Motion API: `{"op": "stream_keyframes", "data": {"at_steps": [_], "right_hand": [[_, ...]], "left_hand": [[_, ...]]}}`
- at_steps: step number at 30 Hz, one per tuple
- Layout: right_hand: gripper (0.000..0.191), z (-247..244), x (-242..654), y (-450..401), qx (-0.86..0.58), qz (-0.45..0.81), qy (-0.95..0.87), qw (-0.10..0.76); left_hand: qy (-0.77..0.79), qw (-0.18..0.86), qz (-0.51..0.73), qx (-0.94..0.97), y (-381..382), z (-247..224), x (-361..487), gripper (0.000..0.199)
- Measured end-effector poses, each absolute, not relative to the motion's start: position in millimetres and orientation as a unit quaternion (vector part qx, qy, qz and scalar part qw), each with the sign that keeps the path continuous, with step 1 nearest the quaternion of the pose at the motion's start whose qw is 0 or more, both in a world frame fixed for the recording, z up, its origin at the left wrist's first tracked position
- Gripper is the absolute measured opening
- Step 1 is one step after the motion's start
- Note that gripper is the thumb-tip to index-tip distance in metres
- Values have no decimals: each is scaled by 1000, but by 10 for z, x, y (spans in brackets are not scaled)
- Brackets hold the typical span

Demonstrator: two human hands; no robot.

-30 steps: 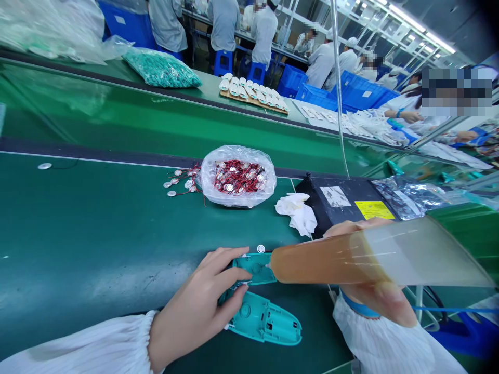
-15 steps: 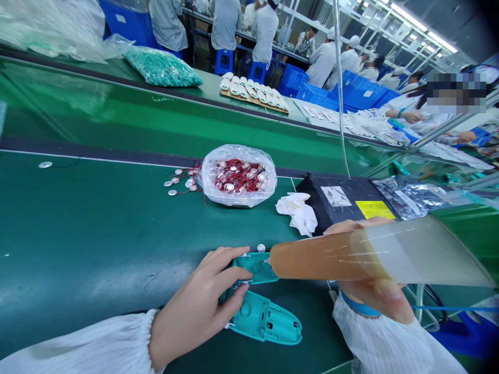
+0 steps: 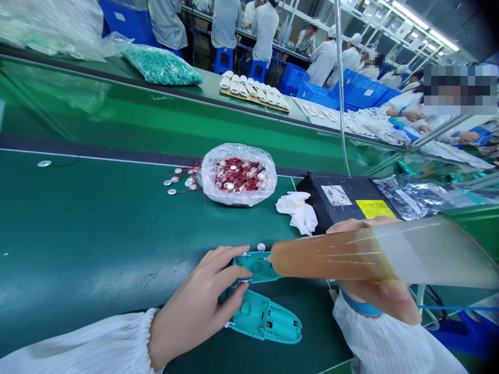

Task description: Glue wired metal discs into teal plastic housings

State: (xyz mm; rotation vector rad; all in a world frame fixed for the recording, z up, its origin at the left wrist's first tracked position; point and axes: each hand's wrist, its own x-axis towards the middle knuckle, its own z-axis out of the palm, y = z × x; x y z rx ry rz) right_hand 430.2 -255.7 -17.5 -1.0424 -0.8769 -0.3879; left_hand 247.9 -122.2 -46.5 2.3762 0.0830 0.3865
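Note:
My left hand (image 3: 197,301) grips a teal plastic shell (image 3: 255,267), its fingers lying across the shell on the green belt. My right hand (image 3: 374,291) holds a large syringe barrel (image 3: 331,257) of amber liquid, and its tip reaches the shell's right end. Just below, a second teal shell half (image 3: 265,318) lies with its inner side up, touching neither the syringe nor my right hand. A small round metal disc (image 3: 261,247) rests just beyond the held shell.
A clear bag of wired metal discs (image 3: 237,176) and loose discs (image 3: 181,183) lie farther along the belt. Crumpled white tissue (image 3: 298,210), a black box (image 3: 343,202) and a foil bag (image 3: 413,197) stand to the right. Co-workers and blue crates fill the background.
The view has tilted slightly. The syringe tip stays at the shell's end, and both hands hold about the same places.

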Motion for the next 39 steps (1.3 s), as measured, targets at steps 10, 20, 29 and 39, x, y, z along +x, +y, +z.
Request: {"op": "stream_keyframes", "data": {"at_steps": [10, 20, 29, 39], "right_hand": [[48, -168, 4330, -2578, -476, -182, -433, 743], [40, -181, 4346, -2506, -463, -218, -413, 753], [52, -175, 4326, -2557, -511, -147, -401, 746], [68, -247, 4485, -2679, -531, -132, -439, 713]], "left_hand": [[29, 363, 138, 921, -1213, -489, 2473, 20], [29, 357, 141, 923, -1210, -492, 2479, 19], [32, 356, 137, 924, -1216, -480, 2474, 19], [36, 359, 135, 923, -1216, -467, 2483, 20]]}}
